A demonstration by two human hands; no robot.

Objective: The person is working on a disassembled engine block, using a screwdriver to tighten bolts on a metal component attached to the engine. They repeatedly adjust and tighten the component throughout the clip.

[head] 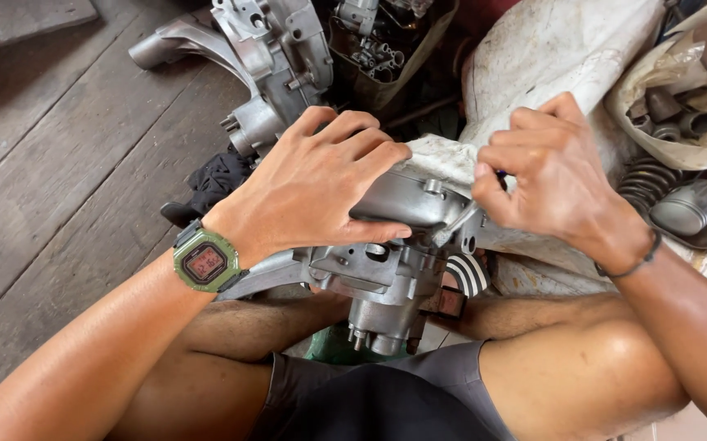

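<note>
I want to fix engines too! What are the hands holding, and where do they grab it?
The left hand presses flat on the top of the grey metal engine casing. The right hand pinches a small tool by its handle end.

An engine casing [386, 261] rests above the person's crossed legs. The left hand [312, 184] lies flat on its top; the right hand [553, 175], just to the right, pinches a small tool [459, 222] against it. Behind, a second engine casing [263, 57] lies on the wooden floor [51, 163]. Far right, a bag of metal parts [680, 106] sits behind a coiled spring [643, 181].
</note>
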